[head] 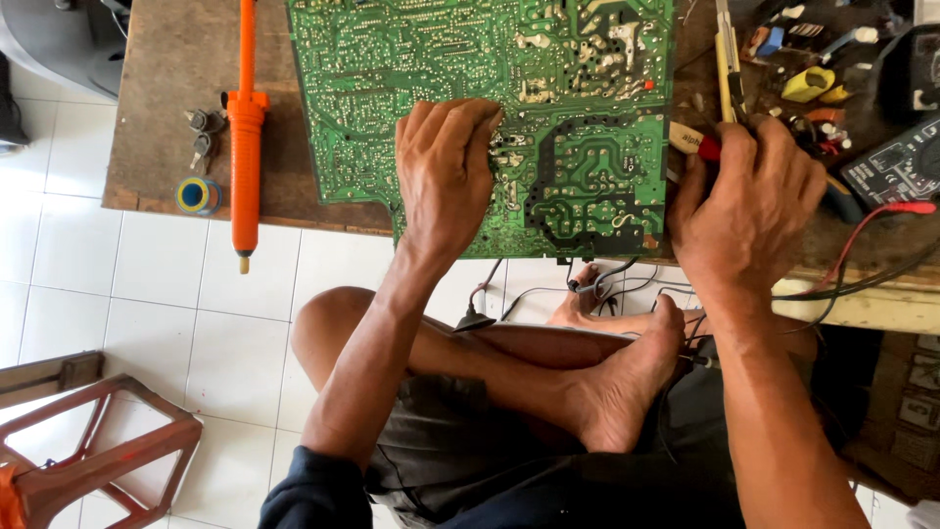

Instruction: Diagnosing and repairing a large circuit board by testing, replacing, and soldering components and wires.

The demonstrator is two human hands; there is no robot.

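1. An orange desoldering pump (pixel 245 127) lies untouched on the wooden counter (pixel 157 118).
2. The green circuit board (pixel 411 59) lies solder-side up, overhanging the counter edge. It's probably stiff, light and fragile, so best held by its edges.
3. Left hand (pixel 446 171) presses it, fingers curled.
4. Right hand (pixel 749 201) pinches a red-handled tool (pixel 697 143).

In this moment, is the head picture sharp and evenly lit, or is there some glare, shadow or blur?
In the head view, light is soft and even; the green circuit board is sharp, its solder points glinting mildly. The left hand and right hand show no motion blur. The white floor tiles are bright but not washed out. The cluttered top right corner is darker.
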